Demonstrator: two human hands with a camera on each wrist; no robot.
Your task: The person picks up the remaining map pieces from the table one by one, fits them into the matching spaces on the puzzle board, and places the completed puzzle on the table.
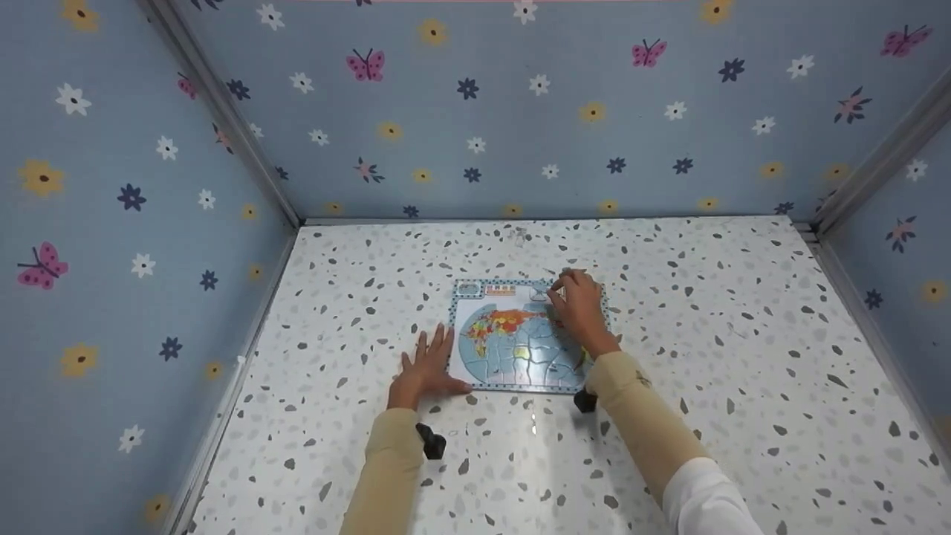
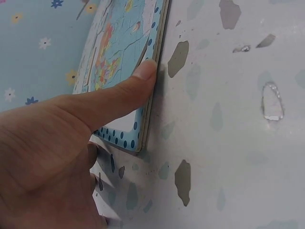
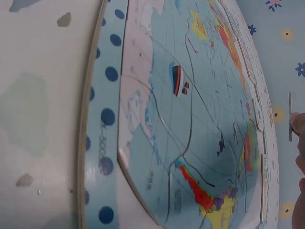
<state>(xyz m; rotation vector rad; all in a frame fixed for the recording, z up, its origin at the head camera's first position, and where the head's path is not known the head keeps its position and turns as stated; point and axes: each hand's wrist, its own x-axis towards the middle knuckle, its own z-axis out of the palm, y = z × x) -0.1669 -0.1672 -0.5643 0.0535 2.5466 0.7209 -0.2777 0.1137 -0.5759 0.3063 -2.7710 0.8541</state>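
A world-map jigsaw puzzle in a dotted blue frame lies flat on the table. Spread straight, the fingers of my left hand rest along its left side. In the left wrist view, the left thumb presses on the frame's near border. Over the puzzle's upper right part is my right hand, which partly covers the map there. At the right edge of the right wrist view, its fingertips pinch a thin puzzle piece, seen edge-on and held above the board.
The speckled white table extends around the puzzle. Blue flowered panels rise behind it and at both sides. A black wrist-worn mount hangs by the left wrist, and another by the right.
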